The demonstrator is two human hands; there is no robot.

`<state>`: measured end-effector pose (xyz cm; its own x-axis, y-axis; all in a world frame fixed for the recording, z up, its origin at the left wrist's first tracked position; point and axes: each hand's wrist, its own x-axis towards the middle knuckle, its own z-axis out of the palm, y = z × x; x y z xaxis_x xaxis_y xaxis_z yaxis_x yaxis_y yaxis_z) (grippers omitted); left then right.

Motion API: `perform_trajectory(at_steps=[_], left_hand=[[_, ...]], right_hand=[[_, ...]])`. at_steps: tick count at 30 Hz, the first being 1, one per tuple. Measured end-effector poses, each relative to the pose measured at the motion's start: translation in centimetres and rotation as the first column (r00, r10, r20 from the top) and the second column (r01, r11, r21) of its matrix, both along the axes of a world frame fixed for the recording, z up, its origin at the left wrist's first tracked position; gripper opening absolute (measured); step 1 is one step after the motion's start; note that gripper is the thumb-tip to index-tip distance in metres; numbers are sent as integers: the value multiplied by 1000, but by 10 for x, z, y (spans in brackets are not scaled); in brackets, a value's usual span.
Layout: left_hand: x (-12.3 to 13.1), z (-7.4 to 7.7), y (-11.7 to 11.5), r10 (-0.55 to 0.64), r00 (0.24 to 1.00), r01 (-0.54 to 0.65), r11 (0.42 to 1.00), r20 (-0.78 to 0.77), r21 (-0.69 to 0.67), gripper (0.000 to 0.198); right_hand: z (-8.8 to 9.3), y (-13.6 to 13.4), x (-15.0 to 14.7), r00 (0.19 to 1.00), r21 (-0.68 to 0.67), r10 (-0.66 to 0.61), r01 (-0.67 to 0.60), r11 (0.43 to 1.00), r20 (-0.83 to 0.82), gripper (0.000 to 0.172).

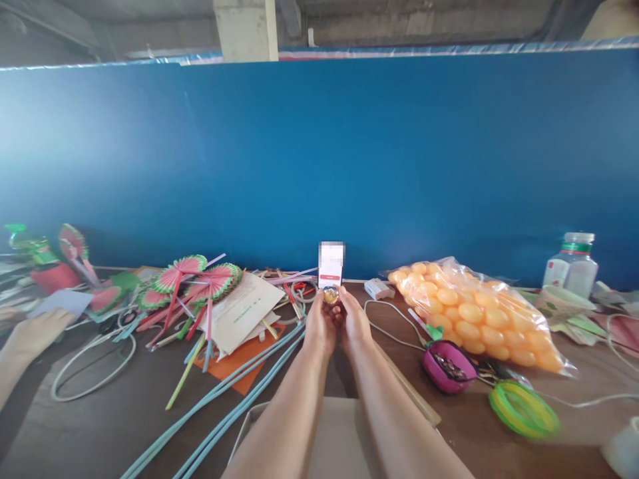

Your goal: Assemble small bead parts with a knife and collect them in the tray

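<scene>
Both of my arms reach forward over the table, and my hands meet near its far side. My left hand and my right hand are closed together around a small round shiny object, gold in the middle with a darker rim. I cannot make out its exact kind. Just behind it a phone stands upright with a lit white screen, partly blurred, and a red bar low on it. My fingers hide the phone's lower end, so I cannot tell whether they touch it.
Watermelon-pattern folding fans, papers and pale blue strips lie left. A co-worker's hand holds a card there. Right are a bag of orange balls, a purple bowl, green-yellow rings and a bottle.
</scene>
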<state>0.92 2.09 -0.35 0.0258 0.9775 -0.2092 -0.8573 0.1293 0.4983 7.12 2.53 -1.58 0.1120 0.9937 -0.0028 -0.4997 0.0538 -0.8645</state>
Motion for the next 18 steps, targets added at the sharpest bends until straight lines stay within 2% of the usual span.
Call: perform_trajectory(at_steps=[3,10,18], left_hand=[[0,1,-1,5,1000,-5,1000,11,6,24],[-1,2,-1,44,999,-44,999,20,-3,23],[-1,6,-4,12,1000,-12,1000,-7,-12,30]], right_hand=[[6,-4,-1,993,-47,-51,47,998,-109,43],[8,-6,-3,991,-36,-20,15,999,-130,39],[8,-6,-4,989,-30,-44,40,999,-143,42]])
